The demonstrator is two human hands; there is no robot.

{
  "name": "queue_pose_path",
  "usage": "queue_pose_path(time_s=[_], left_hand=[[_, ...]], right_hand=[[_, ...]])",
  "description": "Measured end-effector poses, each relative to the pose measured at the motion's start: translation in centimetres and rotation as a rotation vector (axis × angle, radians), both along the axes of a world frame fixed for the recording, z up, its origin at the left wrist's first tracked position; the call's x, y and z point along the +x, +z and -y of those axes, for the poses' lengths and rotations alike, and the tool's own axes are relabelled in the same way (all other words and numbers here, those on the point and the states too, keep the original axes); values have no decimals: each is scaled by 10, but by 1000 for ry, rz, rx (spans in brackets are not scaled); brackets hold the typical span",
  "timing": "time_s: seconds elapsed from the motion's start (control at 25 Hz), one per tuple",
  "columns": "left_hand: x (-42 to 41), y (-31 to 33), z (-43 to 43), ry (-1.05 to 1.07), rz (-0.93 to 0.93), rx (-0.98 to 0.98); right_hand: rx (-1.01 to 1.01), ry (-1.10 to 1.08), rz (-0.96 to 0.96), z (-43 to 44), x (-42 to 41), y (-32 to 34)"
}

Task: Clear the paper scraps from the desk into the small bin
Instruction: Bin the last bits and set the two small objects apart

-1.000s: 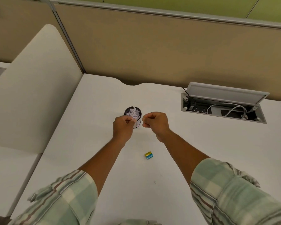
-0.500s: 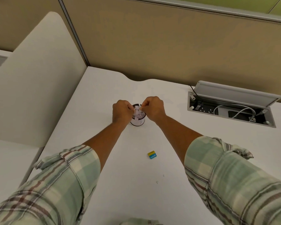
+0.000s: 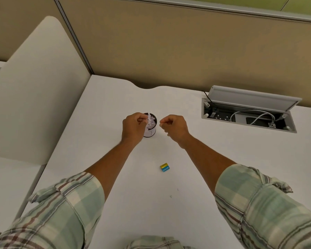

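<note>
Since half a second ago the right hand [image 3: 174, 127] has drawn off to the right of the small bin [image 3: 150, 131], fingers curled closed, contents not discernible. Left hand [image 3: 133, 127] pinches white paper scraps [image 3: 150, 121] at the bin's rim. Step judged: final drop; next, release over the opening. Yellow-blue packet [image 3: 165, 167] lies toward the bench [image 3: 223, 159] front edge; open cable tray [image 3: 248, 117] at rear right. Nothing obstructs.

left pale-green plaid cloth sleeve [image 3: 61, 211], rolled above elbow, brown-white stripes, at 7 o'clock | right matching plaid sleeve [image 3: 258, 203], rolled, at 5 o'clock | forearms bare
</note>
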State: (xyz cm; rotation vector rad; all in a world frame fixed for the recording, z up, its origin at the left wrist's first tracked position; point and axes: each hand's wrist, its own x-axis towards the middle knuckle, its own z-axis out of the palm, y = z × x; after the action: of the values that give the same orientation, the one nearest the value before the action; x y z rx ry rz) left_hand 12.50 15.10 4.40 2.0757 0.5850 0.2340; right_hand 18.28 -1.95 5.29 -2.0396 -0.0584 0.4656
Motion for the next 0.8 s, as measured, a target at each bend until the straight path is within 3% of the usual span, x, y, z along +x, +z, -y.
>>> queue_pose_path(time_s=[0.16,0.6,0.8], left_hand=[[-43,-17,32,-31,20,-98],[-157,-94,112,-327,-447,-60],[-171,-102,119,-495,-484,-6]], right_hand=[[12,-24,-69,36,-37,-22],[-414,267,-142,121,-140,-94],[-513,340,-140,129,-154,-101]])
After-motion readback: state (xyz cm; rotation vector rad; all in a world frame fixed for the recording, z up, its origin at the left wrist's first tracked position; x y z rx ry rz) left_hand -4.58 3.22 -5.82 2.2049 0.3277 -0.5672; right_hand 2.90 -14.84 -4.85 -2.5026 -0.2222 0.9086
